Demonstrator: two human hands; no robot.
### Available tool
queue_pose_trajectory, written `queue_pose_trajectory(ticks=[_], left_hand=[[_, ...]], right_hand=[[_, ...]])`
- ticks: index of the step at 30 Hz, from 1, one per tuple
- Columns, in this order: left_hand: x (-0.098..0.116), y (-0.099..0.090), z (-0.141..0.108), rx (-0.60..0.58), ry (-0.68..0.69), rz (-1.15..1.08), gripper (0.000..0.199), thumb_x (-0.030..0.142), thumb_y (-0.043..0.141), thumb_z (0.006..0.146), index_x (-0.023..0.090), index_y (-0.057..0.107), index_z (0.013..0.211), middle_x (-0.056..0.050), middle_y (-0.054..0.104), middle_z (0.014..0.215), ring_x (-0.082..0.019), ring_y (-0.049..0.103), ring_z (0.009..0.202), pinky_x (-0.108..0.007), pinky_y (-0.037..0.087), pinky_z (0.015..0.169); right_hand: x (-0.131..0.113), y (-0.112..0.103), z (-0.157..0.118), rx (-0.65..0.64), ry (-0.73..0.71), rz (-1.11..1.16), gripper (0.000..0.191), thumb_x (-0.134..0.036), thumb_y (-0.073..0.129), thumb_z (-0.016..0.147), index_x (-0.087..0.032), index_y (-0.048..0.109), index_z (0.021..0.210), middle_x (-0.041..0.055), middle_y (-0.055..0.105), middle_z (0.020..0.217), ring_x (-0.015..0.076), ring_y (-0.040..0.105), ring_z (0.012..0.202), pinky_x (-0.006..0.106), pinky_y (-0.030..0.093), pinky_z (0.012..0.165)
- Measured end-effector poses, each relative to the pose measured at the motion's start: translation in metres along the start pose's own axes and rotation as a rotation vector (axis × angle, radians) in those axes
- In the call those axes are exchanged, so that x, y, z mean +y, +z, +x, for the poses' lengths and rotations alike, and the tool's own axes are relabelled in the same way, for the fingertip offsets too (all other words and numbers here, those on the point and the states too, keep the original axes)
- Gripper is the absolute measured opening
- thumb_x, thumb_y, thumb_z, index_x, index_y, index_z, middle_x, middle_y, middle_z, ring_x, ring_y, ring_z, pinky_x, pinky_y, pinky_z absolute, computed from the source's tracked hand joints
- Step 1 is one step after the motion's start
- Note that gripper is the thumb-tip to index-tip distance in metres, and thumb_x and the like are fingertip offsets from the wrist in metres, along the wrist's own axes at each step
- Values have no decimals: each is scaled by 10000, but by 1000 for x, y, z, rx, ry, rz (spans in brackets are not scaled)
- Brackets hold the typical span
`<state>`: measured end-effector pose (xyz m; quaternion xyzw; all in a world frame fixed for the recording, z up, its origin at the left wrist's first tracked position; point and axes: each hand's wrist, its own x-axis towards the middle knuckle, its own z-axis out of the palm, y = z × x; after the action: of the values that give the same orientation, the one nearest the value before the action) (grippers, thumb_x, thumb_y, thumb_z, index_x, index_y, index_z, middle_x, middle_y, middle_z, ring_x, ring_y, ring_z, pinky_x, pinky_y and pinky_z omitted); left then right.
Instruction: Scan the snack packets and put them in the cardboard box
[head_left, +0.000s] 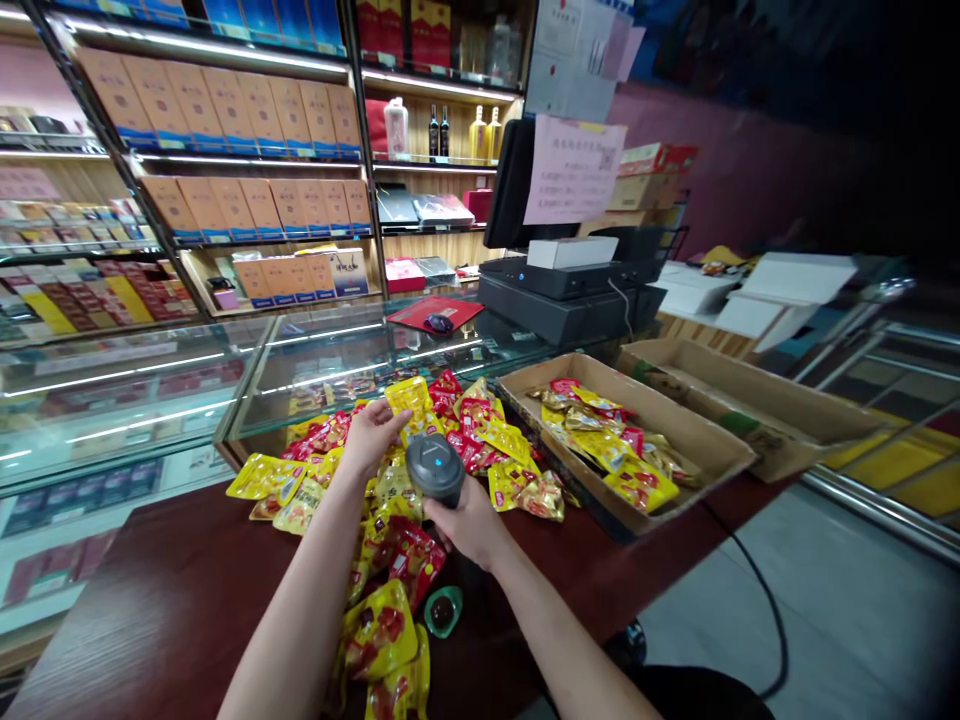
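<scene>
At eleven o'clock from grey scanner (436, 466), yellow packet (409, 397) was pinched by left hand (373, 434). Right hand (472, 522) was clamped round scanner. Red and yellow packets (476, 420) lay heaped near both hands; green item (443, 611) sat at six o'clock, open carton (686, 430) at three.

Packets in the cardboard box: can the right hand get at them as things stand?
Probably not to grasp the packets: the right hand is wrapped around a dark handheld device. The way itself looks free, as the box is open-topped and on that side.
</scene>
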<state>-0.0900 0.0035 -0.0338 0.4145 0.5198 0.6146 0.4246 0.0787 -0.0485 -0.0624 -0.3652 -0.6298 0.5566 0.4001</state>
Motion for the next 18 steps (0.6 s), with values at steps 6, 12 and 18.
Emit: queue_pose_trajectory(ticks=[6, 12, 18], left_hand=[[2, 1, -1, -7, -10, -24, 449, 416, 821, 485, 165, 593, 779, 33, 587, 655, -65, 490, 521, -168, 372, 460], [3, 2, -2, -25, -34, -53, 492, 429, 822, 480, 162, 598, 828, 6, 641, 718, -71, 516, 528, -166, 355, 449], [3, 1, -2, -40, -27, -47, 499, 443, 819, 481, 161, 595, 827, 11, 636, 717, -71, 517, 540, -166, 360, 457]], right_hand=[[-5, 0, 2, 29, -2, 13, 146, -297, 648, 670, -199, 620, 774, -5, 615, 584, 187, 621, 710, 268, 501, 615], [-8, 0, 1, 2, 91, 44, 184, -300, 666, 655, -221, 629, 817, -10, 612, 565, 199, 626, 689, 274, 494, 580], [-7, 1, 2, 2, 113, 91, 163, -286, 674, 639, -223, 636, 783, -17, 590, 526, 194, 608, 631, 267, 473, 538]])
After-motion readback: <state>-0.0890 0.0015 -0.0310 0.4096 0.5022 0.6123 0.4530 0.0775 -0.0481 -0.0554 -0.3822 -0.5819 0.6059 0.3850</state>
